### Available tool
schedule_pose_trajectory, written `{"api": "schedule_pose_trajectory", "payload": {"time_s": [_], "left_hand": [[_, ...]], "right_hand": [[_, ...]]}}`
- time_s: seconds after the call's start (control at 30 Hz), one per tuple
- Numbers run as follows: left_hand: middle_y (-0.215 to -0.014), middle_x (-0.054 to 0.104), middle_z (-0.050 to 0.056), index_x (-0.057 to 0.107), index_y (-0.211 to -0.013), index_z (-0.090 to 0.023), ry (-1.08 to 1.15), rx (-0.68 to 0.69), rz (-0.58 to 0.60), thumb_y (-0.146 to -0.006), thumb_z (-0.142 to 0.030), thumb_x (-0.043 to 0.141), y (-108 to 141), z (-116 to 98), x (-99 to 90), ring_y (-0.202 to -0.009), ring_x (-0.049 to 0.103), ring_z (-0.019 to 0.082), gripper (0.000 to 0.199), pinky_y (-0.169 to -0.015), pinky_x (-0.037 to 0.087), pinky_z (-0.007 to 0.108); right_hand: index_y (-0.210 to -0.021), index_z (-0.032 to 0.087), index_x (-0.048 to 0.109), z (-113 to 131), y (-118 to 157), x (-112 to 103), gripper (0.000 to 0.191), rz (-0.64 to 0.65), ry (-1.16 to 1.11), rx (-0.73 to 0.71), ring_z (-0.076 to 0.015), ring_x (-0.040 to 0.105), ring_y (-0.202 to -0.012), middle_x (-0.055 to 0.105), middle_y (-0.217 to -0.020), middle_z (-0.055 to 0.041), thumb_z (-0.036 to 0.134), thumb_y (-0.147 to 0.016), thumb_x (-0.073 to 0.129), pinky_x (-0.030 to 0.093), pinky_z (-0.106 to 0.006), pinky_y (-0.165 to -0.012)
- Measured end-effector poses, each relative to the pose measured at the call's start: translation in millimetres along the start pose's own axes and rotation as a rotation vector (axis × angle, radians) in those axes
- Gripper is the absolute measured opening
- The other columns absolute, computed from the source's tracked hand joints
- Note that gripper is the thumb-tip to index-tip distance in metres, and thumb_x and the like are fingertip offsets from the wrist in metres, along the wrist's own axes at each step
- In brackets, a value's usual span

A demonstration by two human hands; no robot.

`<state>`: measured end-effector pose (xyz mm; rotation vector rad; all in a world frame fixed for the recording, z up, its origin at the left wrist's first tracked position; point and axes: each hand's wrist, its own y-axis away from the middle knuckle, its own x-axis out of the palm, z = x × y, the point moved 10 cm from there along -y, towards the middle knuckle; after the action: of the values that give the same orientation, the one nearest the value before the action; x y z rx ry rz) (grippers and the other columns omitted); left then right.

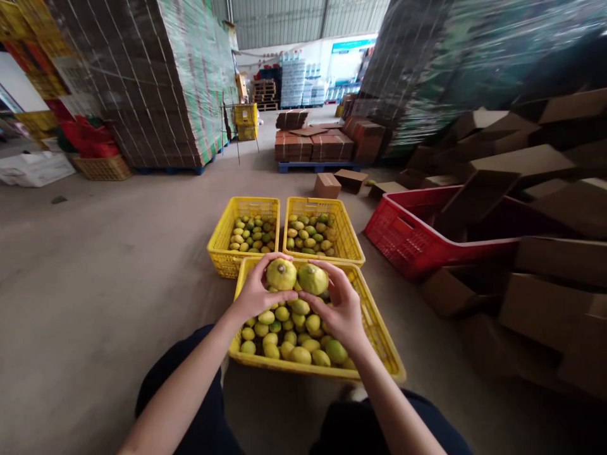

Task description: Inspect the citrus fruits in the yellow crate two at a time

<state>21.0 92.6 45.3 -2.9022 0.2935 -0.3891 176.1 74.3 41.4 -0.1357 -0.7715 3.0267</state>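
My left hand (257, 289) grips a yellow-green lemon (281, 275) between thumb and fingers, its stem end facing me. Beside it, my right hand (342, 303) holds a second, slightly greener lemon (312, 279) the same way. The two thumb tips meet or nearly meet below the fruit. Both lemons are held up above the near yellow crate (386, 344), which contains many loose lemons (300, 355), mostly yellow with some green. Part of that crate's far side is hidden behind my hands.
Two more yellow crates, left (219, 243) and right (348, 243), hold lemons just beyond. At right, a red crate (396, 235) stands among piled cardboard boxes (545, 303). Flattened cartons (315, 146) lie on a blue pallet (317, 167). Wrapped stacks (199, 76) rise on both sides.
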Motion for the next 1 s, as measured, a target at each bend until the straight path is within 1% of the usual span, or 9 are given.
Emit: {"api": "schedule_pose_trajectory", "payload": {"time_s": [0.1, 0.2, 0.4, 0.57, 0.67, 0.73, 0.8, 0.9, 1.0], "left_hand": [[-0.111, 0.064, 0.007, 0.066, -0.093, -0.022, -0.103, 0.076, -0.011, -0.045, -0.006, 0.085, 4.1, -14.0, 2.5, -0.116, 0.054, 0.025, 0.053, -0.105, 0.034, 0.034], [-0.111, 0.065, 0.008, 0.066, -0.091, -0.022, -0.131, 0.131, -0.012, -0.046, -0.007, 0.086, 6.3, -19.4, 4.1, -0.118, 0.053, 0.026, 0.051, -0.107, 0.032, 0.036], [-0.119, 0.060, 0.009, 0.065, -0.095, -0.023, -0.237, 0.234, 0.005, -0.054, -0.015, 0.085, 8.5, -26.5, 4.6, -0.118, 0.052, 0.027, 0.046, -0.105, 0.033, 0.039], [-0.115, 0.063, 0.008, 0.065, -0.097, -0.024, -0.250, 0.194, 0.012, -0.052, -0.019, 0.086, 7.5, -21.2, 1.1, -0.115, 0.054, 0.026, 0.049, -0.104, 0.035, 0.037], [-0.108, 0.066, 0.006, 0.064, -0.101, -0.023, -0.199, 0.032, -0.068, -0.054, -0.028, 0.085, 5.3, -0.7, -9.1, -0.104, 0.060, 0.025, 0.052, -0.093, 0.045, 0.033], [-0.093, 0.069, 0.005, 0.065, -0.097, -0.020, -0.080, -0.168, -0.151, -0.061, -0.042, 0.079, 6.3, 25.1, -16.6, -0.084, 0.065, 0.021, 0.044, -0.074, 0.052, 0.029], [-0.074, 0.067, 0.004, 0.066, -0.089, -0.017, 0.070, -0.419, -0.199, -0.071, -0.052, 0.067, 12.1, 57.4, -16.4, -0.061, 0.062, 0.016, 0.040, -0.054, 0.051, 0.024], [-0.056, 0.060, 0.002, 0.064, -0.081, -0.015, 0.227, -0.730, -0.245, -0.079, -0.054, 0.057, 25.0, 95.8, -11.7, -0.041, 0.052, 0.010, 0.040, -0.037, 0.042, 0.019], [-0.052, 0.059, 0.002, 0.063, -0.085, -0.014, 0.305, -0.916, -0.282, -0.087, -0.050, 0.046, 35.2, 118.1, -10.1, -0.036, 0.050, 0.010, 0.040, -0.032, 0.038, 0.017]], "right_hand": [[-0.116, 0.027, 0.056, 9.8, 4.5, -4.1, 0.045, -0.026, 0.126, -0.143, -0.0266, 0.051, -0.120, 0.055, -0.123, -0.0083, 0.026, -0.074, 0.072, 0.044, -0.044, -0.100], [-0.115, 0.028, 0.057, 14.9, 7.4, -4.6, 0.039, -0.049, 0.208, -0.220, -0.0272, 0.051, -0.119, 0.052, -0.123, -0.0090, 0.021, -0.077, 0.067, 0.045, -0.046, -0.098], [-0.114, 0.031, 0.059, 21.4, 8.9, -3.8, 0.043, -0.094, 0.277, -0.291, -0.0254, 0.051, -0.113, 0.048, -0.118, -0.0071, 0.013, -0.075, 0.066, 0.045, -0.046, -0.097], [-0.111, 0.031, 0.061, 21.1, 7.3, -5.6, 0.042, -0.112, 0.238, -0.273, -0.0246, 0.051, -0.114, 0.049, -0.117, -0.0060, 0.014, -0.074, 0.069, 0.044, -0.044, -0.098], [-0.111, 0.027, 0.061, 9.5, 1.1, -3.6, 0.045, -0.061, 0.095, -0.083, -0.0249, 0.055, -0.109, 0.056, -0.114, -0.0060, 0.024, -0.068, 0.076, 0.048, -0.040, -0.093], [-0.107, 0.024, 0.061, -10.5, 0.2, 4.1, 0.043, 0.000, -0.064, 0.165, -0.0232, 0.062, -0.096, 0.063, -0.105, -0.0050, 0.034, -0.068, 0.077, 0.054, -0.035, -0.081], [-0.098, 0.020, 0.060, -34.2, 6.8, 14.6, 0.038, 0.040, -0.220, 0.433, -0.0192, 0.065, -0.073, 0.067, -0.089, -0.0034, 0.045, -0.071, 0.071, 0.055, -0.030, -0.061], [-0.087, 0.018, 0.057, -63.9, 21.3, 26.7, 0.039, 0.054, -0.335, 0.729, -0.0139, 0.057, -0.044, 0.064, -0.063, 0.0000, 0.054, -0.073, 0.065, 0.043, -0.024, -0.036], [-0.085, 0.018, 0.054, -84.3, 32.1, 30.9, 0.036, 0.039, -0.342, 0.911, -0.0131, 0.051, -0.032, 0.060, -0.052, 0.0016, 0.052, -0.076, 0.062, 0.033, -0.021, -0.028]]}}
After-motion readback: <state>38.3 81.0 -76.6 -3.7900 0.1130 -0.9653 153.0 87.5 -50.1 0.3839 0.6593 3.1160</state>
